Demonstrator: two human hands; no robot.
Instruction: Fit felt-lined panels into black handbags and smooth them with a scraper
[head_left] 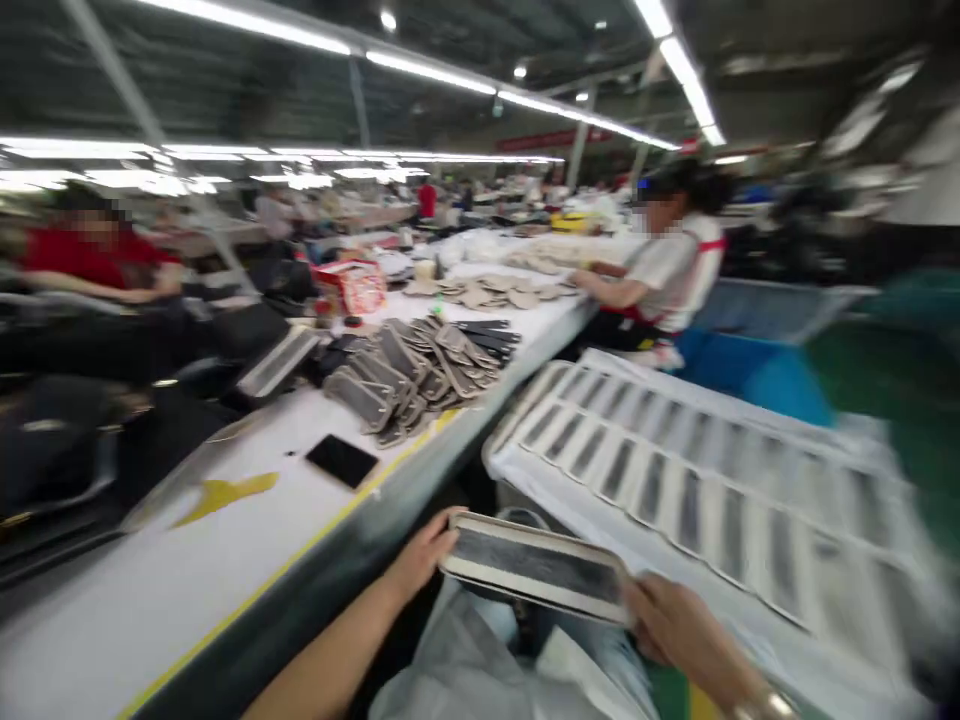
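Over my lap I hold a long rectangular panel (536, 563) with rounded corners, a beige rim and a dark grey strip down its middle. My left hand (427, 552) grips its left end, thumb near the top corner. The right end is gripped by my right hand (664, 612), slightly blurred, with a metal band at the wrist. To the right, rows of similar light panels with dark strips (688, 510) lie on a white-covered surface (600, 545). On the table at my left is a pile of grey-beige rounded pieces (409, 370).
A black phone (342, 461) and a yellow scrap (225, 495) lie on the white table (105, 620). Beyond the pile stand a red-and-white box (352, 287) and beige pieces (495, 290). One person (660, 270) works at the far right side, another (101, 250) at left. A blue bin (757, 370) stands behind the panels.
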